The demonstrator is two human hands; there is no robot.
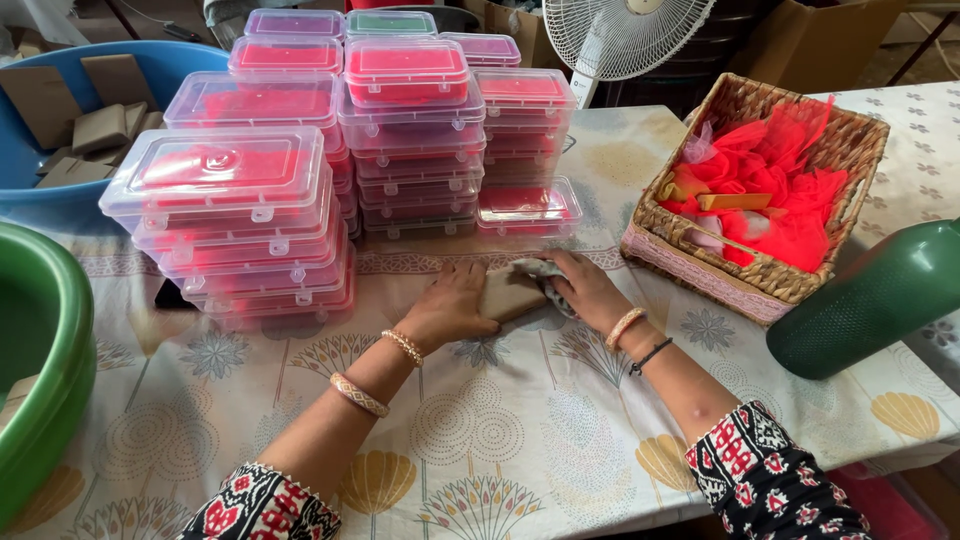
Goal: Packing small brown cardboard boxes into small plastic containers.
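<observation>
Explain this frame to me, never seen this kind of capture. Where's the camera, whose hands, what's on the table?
There is no machine here: a person works with bare hands, and the single picture comes from a camera worn on the head, looking down. The left hand lies flat on a brown block on the patterned tablecloth. The right hand presses a crumpled grey cloth against the same block. Both wrists wear bangles. Behind the hands stand stacks of clear plastic boxes with red contents. To the right is a wicker basket holding red net fabric, and a dark green plastic object lies beside it. A green tub sits at the left edge, a blue tub with more brown blocks behind it, and a fan at the back.
</observation>
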